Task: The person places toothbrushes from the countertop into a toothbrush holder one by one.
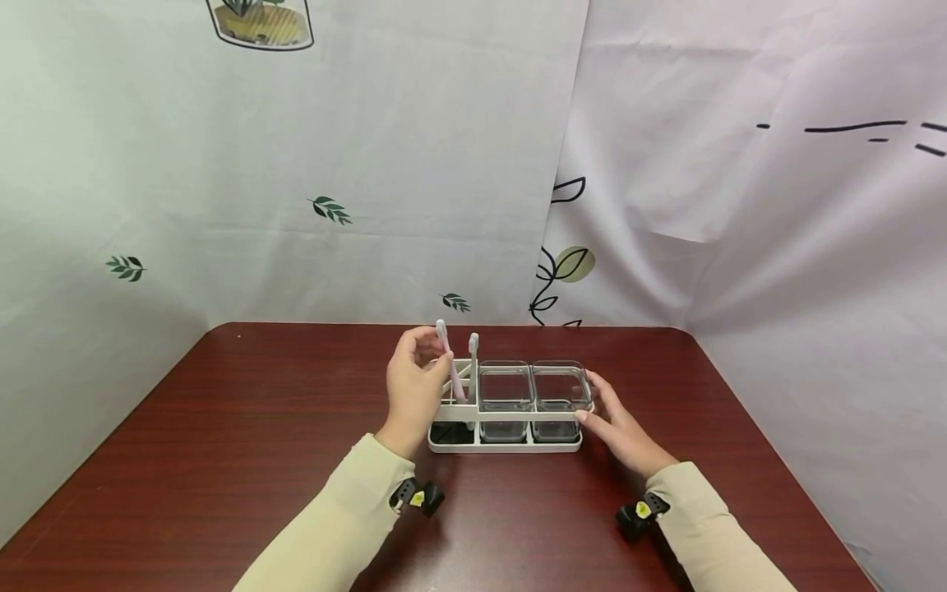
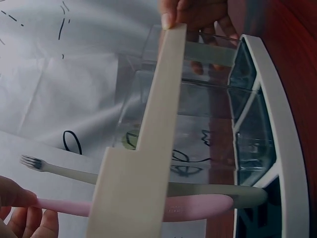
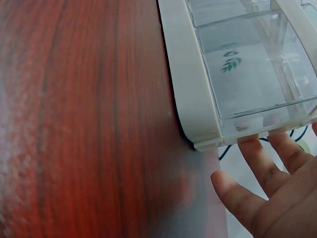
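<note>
A white two-tier toothbrush holder (image 1: 518, 417) stands on the table, with two clear cups (image 1: 558, 386) in its right compartments. My left hand (image 1: 418, 390) pinches a pink toothbrush (image 2: 198, 207) near its head, between thumb and fingers. The brush is tilted, its handle behind the upper rail and its lower end above the base in the left wrist view. Beside it a pale grey toothbrush (image 1: 473, 349) stands in the left compartment. My right hand (image 1: 621, 432) holds the holder's right end, thumb on the upper rail and fingers (image 3: 262, 163) against the side.
The dark red wooden table (image 1: 296, 395) extends to both sides of the holder and in front of it. White cloth (image 1: 414, 164) with printed leaves hangs behind the table and along its sides. A wrist camera (image 1: 429, 497) sits on each sleeve cuff.
</note>
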`<state>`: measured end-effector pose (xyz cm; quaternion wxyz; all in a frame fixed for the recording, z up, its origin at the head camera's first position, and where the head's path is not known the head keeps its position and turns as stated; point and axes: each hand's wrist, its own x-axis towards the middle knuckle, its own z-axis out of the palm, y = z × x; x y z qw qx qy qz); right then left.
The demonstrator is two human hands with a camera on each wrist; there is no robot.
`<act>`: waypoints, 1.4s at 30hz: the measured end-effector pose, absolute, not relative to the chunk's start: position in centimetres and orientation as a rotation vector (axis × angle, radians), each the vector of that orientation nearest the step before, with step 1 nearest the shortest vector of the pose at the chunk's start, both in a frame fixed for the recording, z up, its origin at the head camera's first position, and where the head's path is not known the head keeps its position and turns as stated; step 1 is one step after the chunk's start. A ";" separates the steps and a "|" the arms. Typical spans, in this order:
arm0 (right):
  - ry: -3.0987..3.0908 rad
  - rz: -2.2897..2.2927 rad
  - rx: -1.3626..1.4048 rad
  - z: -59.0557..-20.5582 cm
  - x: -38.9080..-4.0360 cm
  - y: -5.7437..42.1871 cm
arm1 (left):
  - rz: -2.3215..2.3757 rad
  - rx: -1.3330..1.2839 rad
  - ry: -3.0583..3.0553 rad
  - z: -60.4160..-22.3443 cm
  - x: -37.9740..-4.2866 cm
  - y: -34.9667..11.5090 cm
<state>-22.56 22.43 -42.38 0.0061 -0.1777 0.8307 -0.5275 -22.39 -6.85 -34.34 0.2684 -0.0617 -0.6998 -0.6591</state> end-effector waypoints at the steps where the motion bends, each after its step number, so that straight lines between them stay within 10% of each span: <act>1: 2.604 -1.653 -0.558 -42.4 -22.6 22.4 | -1.781 -0.170 -1.892 -34.5 -22.4 -6.8; 42: 2.581 -1.663 -0.552 -42.3 -22.4 22.4 | -1.651 -0.185 -2.110 -35.8 -22.7 -6.9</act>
